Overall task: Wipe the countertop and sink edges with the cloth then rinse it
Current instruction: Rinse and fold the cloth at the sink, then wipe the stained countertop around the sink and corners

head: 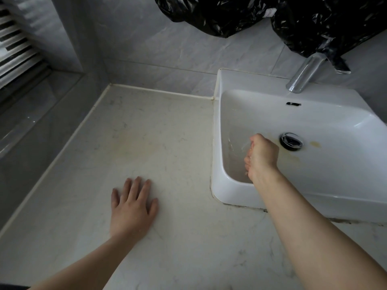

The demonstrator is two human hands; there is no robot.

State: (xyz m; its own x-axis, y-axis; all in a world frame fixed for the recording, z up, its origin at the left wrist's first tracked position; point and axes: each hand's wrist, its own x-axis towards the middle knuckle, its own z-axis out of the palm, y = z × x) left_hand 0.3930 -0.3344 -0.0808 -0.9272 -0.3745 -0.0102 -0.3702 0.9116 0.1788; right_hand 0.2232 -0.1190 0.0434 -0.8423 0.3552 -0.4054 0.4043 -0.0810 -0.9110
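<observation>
Desk: a pale marble-patterned stone desk [167, 132] with faint grey veins and a dull yellowish patch near its middle; a cream sealant line runs along its back and left edges.
Room: grey marbled wall tiles [157, 49] behind the desk, a slatted grey louvre panel [14, 49] at far left, and crumpled glossy black plastic bags [219, 15] hanging at the top.
Sink: a white rectangular ceramic sink [216, 143] sits on the desk at right, with a chrome drain plug [291, 141], a yellow stain [316, 144] just beside it, and an angled chrome faucet [303, 74] at its back rim.
Left hand: the left hand [132, 208] lies palm down on the desk, fingers straight and spread, well apart from the sink.
Right hand: the right hand [262, 155] reaches into the basin near its left wall, fingers curled into a fist.
Cloth: the cloth cannot be made out; whether the right fist closes round it cannot be told.
</observation>
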